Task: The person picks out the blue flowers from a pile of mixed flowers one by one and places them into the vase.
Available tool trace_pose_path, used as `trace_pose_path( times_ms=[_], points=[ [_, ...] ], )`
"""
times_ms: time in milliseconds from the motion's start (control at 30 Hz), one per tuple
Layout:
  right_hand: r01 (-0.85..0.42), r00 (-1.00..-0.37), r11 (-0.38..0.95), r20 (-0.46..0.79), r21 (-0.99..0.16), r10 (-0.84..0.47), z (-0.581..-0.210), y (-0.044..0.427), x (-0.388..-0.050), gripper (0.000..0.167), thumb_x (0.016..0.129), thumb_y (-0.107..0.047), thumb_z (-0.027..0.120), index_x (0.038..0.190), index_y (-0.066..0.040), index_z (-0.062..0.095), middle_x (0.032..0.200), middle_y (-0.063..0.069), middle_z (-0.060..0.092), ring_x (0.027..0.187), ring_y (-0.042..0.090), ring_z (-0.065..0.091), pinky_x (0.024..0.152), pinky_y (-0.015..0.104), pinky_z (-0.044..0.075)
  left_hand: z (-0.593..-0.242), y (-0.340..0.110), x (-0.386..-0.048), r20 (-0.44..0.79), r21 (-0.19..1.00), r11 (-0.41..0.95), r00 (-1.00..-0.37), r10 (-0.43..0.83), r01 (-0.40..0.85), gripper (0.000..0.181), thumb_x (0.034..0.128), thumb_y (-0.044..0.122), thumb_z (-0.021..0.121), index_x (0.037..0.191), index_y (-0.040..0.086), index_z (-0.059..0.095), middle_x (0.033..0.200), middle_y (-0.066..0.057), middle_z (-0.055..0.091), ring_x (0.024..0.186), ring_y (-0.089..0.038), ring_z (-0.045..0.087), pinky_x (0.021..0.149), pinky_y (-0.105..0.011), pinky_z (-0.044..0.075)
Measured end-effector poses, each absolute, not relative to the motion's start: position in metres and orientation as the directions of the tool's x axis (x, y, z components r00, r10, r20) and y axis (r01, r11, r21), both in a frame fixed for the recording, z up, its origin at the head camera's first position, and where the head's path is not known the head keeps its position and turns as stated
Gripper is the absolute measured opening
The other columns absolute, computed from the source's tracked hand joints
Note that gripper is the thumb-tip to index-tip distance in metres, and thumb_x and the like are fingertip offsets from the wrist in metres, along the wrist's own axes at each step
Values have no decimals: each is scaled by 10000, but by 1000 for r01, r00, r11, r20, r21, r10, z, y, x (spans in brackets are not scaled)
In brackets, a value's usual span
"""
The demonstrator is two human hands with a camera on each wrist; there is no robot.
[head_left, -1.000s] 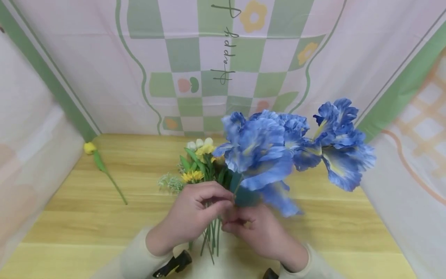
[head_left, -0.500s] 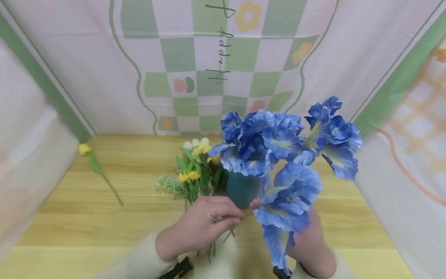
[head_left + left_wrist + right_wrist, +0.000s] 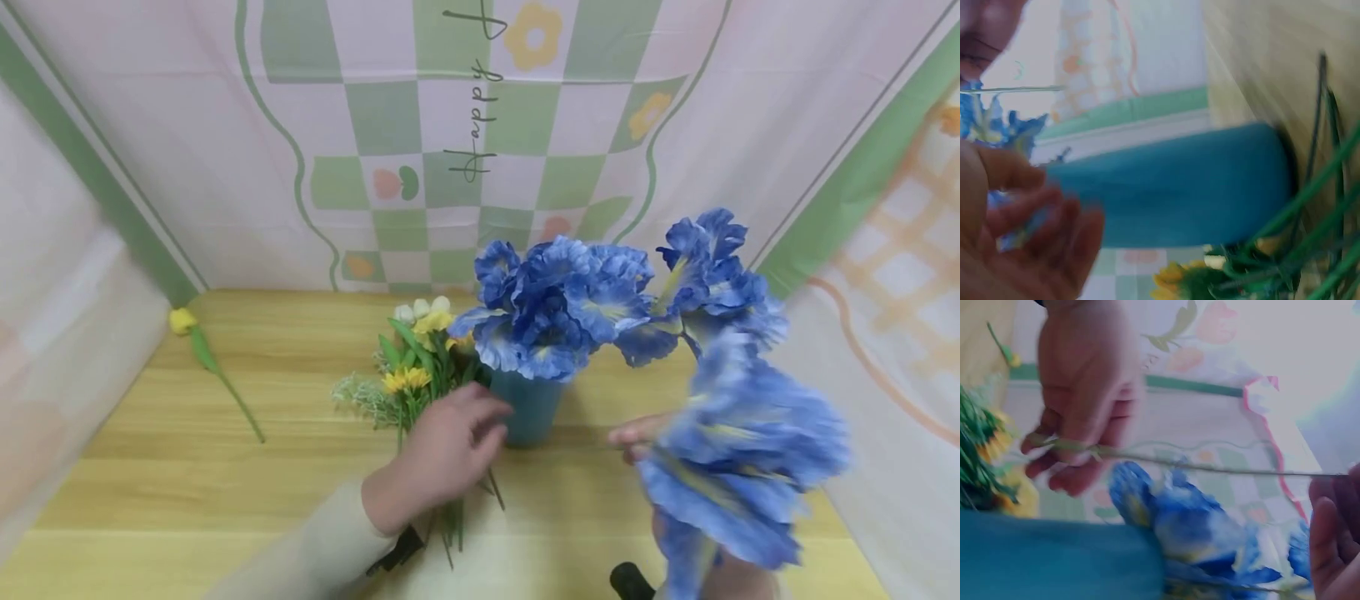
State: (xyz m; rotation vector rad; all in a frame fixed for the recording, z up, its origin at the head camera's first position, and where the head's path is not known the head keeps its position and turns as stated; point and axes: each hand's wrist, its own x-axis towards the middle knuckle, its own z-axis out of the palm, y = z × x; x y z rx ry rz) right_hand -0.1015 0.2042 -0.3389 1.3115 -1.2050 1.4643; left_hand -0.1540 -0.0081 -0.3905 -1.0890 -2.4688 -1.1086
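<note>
Over the right side of the table, my right hand pinches the thin stem of a blue artificial iris; its large bloom covers much of that hand. In the right wrist view the bare stem runs from the right fingertips across my left hand. A teal vase stands upright with several blue irises above it. Just left of the vase is my left hand, over the bunch's stems. The left wrist view shows its fingers loosely bent with nothing between them.
Left of the vase lies a bunch of artificial flowers, yellow and white, with green stems pointing forward. A single yellow tulip lies at the table's left. Printed cloth hangs behind and at both sides of the wooden table.
My right hand has carried the iris away from my left hand, to the right. My left hand has let go of the stem and moved slightly up towards the vase.
</note>
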Motion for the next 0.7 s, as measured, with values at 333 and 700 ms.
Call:
trace_pose_path(
  times_ms=[333,700],
  points=[
    [-892,-347,102,813,-440,468,-337,217,-89,147,903,9,646,887,149,690,864,131,739,732,111,690,763,181,492,-394,-1,-199,206,777,456,-860,467,434,1000,856,352,791,1597,134,156,1620,-69,229,1424,-247,306,1143,-404,268],
    [-945,-86,204,797,-256,598,-321,197,-105,271,858,-87,760,810,144,627,761,204,702,693,167,715,732,233,569,-403,13,-226,347,799,242,-752,560,550,809,849,222,814,1515,123,366,1468,-37,482,1295,-167,480,1071,-337,393]
  ],
)
